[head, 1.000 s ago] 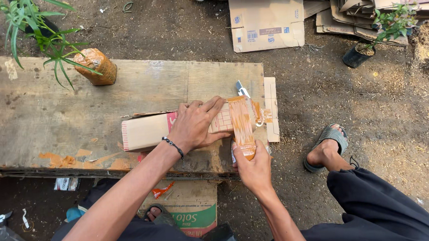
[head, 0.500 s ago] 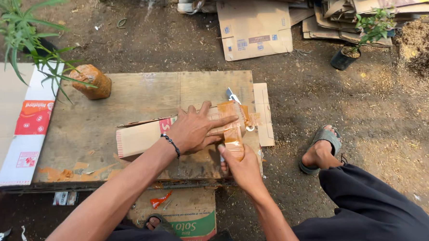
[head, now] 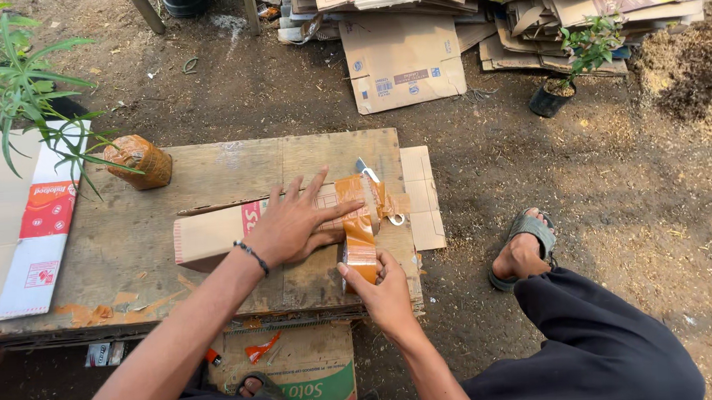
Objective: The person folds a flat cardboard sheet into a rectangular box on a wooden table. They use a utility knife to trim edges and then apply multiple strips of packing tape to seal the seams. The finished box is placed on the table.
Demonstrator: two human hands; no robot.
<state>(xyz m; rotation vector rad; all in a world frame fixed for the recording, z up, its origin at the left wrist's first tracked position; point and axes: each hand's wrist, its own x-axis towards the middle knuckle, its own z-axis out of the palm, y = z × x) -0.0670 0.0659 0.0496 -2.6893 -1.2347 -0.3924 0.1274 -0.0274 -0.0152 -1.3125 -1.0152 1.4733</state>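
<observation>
While both hands work at the near edge of the desk, the scene reads as follows:

Left hand: the left hand [head: 293, 224] lies flat and spread, fingers apart, pressing down on top of the cardboard box [head: 221, 234]; it grips nothing. A dark band sits on its wrist.
Right hand: the right hand [head: 382, 287] is pinched on the lower end of the orange tape strip [head: 359, 238], thumb and fingers closed on it at the desk's front edge.
Cardboard box: long, flat and tan with a red print at one end, lying lengthwise across the middle of the desk.
Orange tape strip: runs from the top of the box's right end down over its side to the right hand.
Cutter: a small cutter [head: 366, 170] lies on the desk just behind the box's taped end.
Desk: a worn wooden desk [head: 134, 258] standing on bare dirt, with orange scraps stuck near its front left.
Tape-wrapped pot: an orange wrapped pot [head: 140, 161] stands at the desk's back left, with a spiky green plant [head: 27, 86].
Flat cardboard: a white and red sheet [head: 21, 230] lies left of the desk; a small tan piece [head: 421, 197] rests against its right edge.
Ground behind: a pile of flattened cartons [head: 476, 11] and a small potted plant [head: 582, 54].
Foot: a sandalled foot [head: 522, 249] rests on the dirt to the right.
</observation>
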